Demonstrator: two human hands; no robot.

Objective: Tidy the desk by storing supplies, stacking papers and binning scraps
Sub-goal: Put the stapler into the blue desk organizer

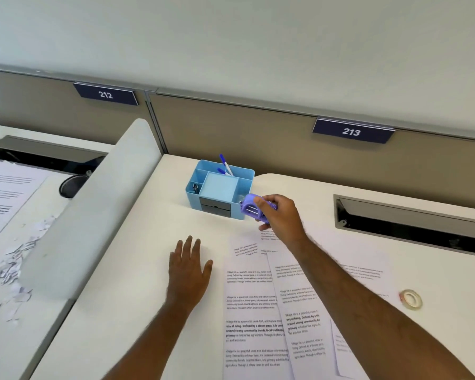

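My right hand (pixel 281 216) grips a purple stapler (pixel 251 207) and holds it just above the right-hand end of the blue desk organiser (pixel 217 198). Two blue pens (pixel 225 165) stand in the organiser's back compartment and small clips lie in its left slot. My left hand (pixel 188 266) rests flat on the white desk with fingers spread, holding nothing. Several printed sheets (pixel 254 311) lie fanned and overlapping under my right forearm. A roll of clear tape (pixel 411 298) sits on the desk at the right.
A grey padded divider (pixel 93 204) runs along the desk's left side. Beyond it the neighbouring desk holds paper scraps (pixel 14 267) and a printed sheet (pixel 6 198). An open cable slot (pixel 412 223) is set into the desk at the right. Partition panels labelled 212 and 213 stand behind.
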